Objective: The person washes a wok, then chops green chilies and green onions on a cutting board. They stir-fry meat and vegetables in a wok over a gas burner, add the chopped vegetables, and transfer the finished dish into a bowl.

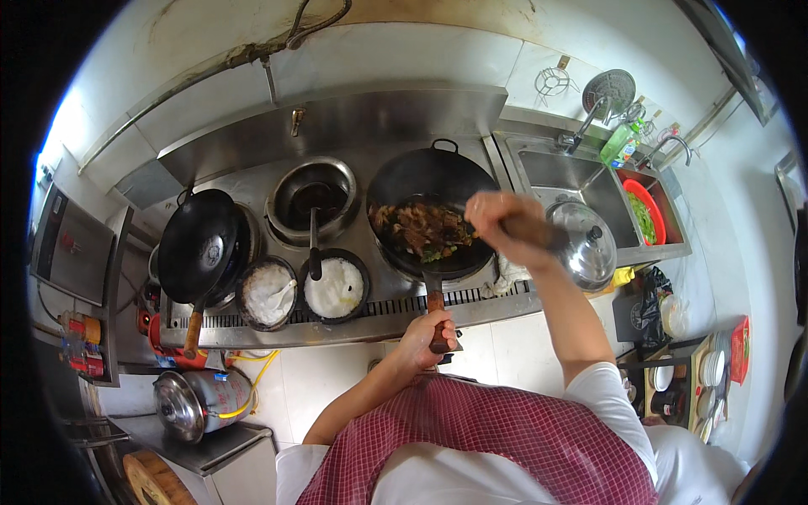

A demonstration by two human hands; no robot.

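Observation:
My left hand (pixel 427 339) is closed around the wooden handle (pixel 436 303) of a black wok (pixel 413 173) on the steel stove. Browned, meat-like pieces (pixel 421 228) with a few green bits lie in the wok. Over its right rim, my right hand (pixel 505 224) grips a wooden-handled cooking utensil (pixel 536 232). Motion blurs this hand and the handle, and I cannot make out the utensil's working end. Just right of the handle sits a domed lid (pixel 584 252) with a dark knob.
Left on the stove (pixel 379 315) are a tilted second wok (pixel 196 243), a steel pot (pixel 347 173) with a dark-handled ladle (pixel 314 243), and two black bowls of white contents (pixel 334 287), (pixel 262 287). A sink (pixel 562 167) is at right; a gas cylinder (pixel 233 388) stands lower left.

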